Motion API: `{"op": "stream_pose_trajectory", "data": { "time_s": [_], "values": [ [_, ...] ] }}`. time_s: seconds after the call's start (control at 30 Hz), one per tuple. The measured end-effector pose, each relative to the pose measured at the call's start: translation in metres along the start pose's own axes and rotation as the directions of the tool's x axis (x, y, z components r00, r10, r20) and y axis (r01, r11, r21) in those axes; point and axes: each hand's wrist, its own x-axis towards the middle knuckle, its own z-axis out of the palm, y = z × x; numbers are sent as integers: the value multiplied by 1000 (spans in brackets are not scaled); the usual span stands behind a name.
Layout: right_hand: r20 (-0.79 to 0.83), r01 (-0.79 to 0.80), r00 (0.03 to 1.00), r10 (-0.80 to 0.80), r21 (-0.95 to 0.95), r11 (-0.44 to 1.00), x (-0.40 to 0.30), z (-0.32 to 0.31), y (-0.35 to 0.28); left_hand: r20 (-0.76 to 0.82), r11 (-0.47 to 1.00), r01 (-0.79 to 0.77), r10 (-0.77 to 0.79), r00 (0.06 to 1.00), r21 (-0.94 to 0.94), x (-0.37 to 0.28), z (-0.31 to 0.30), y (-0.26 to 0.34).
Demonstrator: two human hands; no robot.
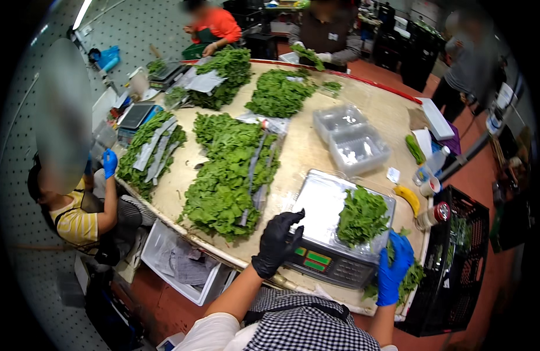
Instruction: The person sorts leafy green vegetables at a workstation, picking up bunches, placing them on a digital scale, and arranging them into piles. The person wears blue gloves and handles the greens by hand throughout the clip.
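A digital weighing scale [311, 204] with a steel platform stands at the table's front edge, its green display lit. On the platform's right half, leafy greens [364, 215] lie in a clear plastic container [375, 246]. My left hand [276, 245], in a black glove, is at the scale's front left corner, fingers apart with nothing between them. In a blue glove, my right hand [395, 265] is by the scale's right side, over loose green leaves [411, 281]. Its fingertips are close to the container and a few leaves; whether they grip any is hidden.
Large piles of greens [226, 175] cover the table's left and middle. Stacked clear plastic containers [359, 147] sit behind the scale. A banana [407, 198], a jar [433, 216] and a bottle [432, 164] line the right edge, beside a black crate [449, 267]. Several people work around the table.
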Motion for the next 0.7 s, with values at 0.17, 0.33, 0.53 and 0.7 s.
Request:
{"op": "stream_pose_trajectory", "data": {
  "time_s": [0.17,0.33,0.53,0.7],
  "values": [
    [-20,-58,998,57,-27,998,-14,-10,19,-348,924,173,-47,936,342,-9,-70,-69],
    [29,-53,998,55,-52,997,-8,-8,12,-459,855,300,-83,885,423,-17,-120,-138],
    [23,-45,999,47,-70,996,2,-6,-8,-418,860,304,-119,901,411,20,-150,-218],
    [6,-60,998,61,-128,990,-13,-9,-9,-318,806,401,-279,906,436,70,-152,-280]
  ]
}}
